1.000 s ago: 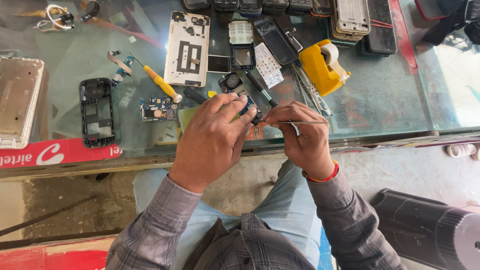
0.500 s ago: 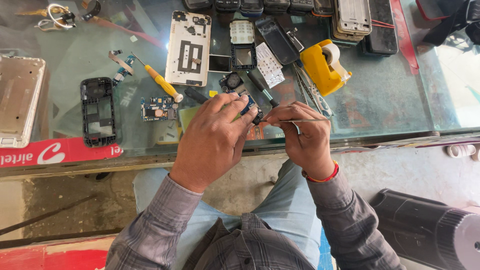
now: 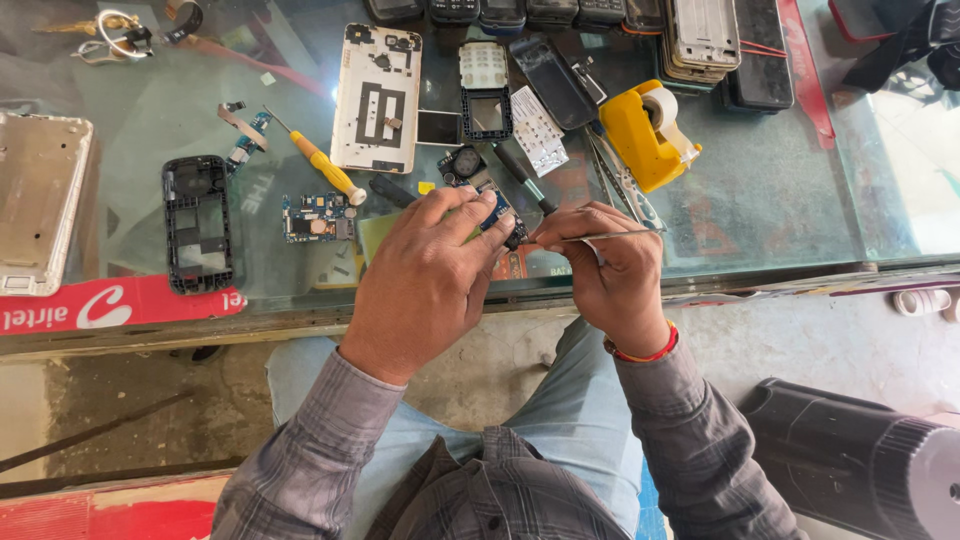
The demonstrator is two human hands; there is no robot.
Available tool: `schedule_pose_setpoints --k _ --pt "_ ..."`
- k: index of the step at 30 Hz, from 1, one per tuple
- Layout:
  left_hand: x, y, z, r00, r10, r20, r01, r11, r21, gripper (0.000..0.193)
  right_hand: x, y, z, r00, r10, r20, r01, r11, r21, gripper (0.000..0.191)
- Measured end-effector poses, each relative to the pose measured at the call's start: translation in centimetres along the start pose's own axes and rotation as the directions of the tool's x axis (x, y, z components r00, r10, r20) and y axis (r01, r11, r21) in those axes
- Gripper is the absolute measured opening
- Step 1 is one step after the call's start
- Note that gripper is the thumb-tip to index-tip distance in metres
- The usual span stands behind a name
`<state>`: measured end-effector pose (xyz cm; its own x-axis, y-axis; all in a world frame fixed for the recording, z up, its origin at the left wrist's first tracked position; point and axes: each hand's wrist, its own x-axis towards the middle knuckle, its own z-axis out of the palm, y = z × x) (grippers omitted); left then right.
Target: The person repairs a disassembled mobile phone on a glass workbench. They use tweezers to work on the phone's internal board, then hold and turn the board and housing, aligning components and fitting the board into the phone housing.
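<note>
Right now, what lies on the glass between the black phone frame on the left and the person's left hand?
In the head view, a small blue circuit board lies between the black phone frame and the left hand.

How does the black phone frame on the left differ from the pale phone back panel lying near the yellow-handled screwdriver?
The black phone frame is dark, narrow and an open skeleton with cut-outs showing the glass beneath; the pale back panel is cream-coloured, wider and mostly solid, with dark strips on its inner face. The frame lies near the table's front edge, the panel farther back. Both lie flat on the glass table, untouched by either hand.
</note>
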<state>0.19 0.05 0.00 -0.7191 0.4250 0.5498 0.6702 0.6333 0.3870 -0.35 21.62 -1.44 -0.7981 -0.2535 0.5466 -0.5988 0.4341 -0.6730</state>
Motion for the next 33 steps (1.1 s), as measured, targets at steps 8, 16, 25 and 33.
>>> schedule_pose_setpoints --k 8,16,25,33 --pt "0.00 0.04 0.09 1.000 0.001 -0.013 -0.001 1.000 0.001 0.031 0.03 0.18 0.11 0.999 -0.031 -0.020 0.031 0.999 -0.022 0.021" --pt "-0.01 0.14 -0.04 1.000 0.002 -0.003 -0.002 1.000 0.009 0.032 -0.05 0.22 0.12 0.999 0.001 -0.051 -0.001 1.000 0.006 0.018" --pt "0.04 0.07 -0.02 1.000 -0.001 -0.006 0.001 1.000 0.003 0.033 0.03 0.03 0.12 0.999 0.032 -0.044 -0.032 0.999 0.007 0.021" --pt "0.00 0.06 0.02 1.000 0.000 -0.002 0.000 1.000 0.006 0.033 0.04 0.09 0.10 0.999 -0.037 -0.032 0.036 0.999 -0.040 0.023"
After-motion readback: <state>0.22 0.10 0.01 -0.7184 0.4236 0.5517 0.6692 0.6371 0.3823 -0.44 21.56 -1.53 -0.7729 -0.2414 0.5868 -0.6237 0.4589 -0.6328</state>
